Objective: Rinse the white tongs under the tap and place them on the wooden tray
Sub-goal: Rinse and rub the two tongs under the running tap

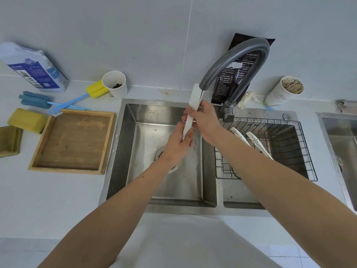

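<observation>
White tongs (194, 97) stand almost upright over the left sink basin (139, 144), their top end right under the grey tap spout (231, 62). My right hand (204, 120) grips them around the middle. My left hand (178, 144) holds their lower end, fingers curled round it. Water splashes in the basin below the hands. The wooden tray (38, 153) lies on the counter left of the sink, with nothing in it.
A wire rack (307, 151) in the right basin holds another pair of white tongs (257, 144). Paper cups (116, 86) (284, 93), blue and yellow brushes (63, 103), a yellow sponge (27, 119), a blue box (36, 72) and a dark packet (237, 74) line the counter.
</observation>
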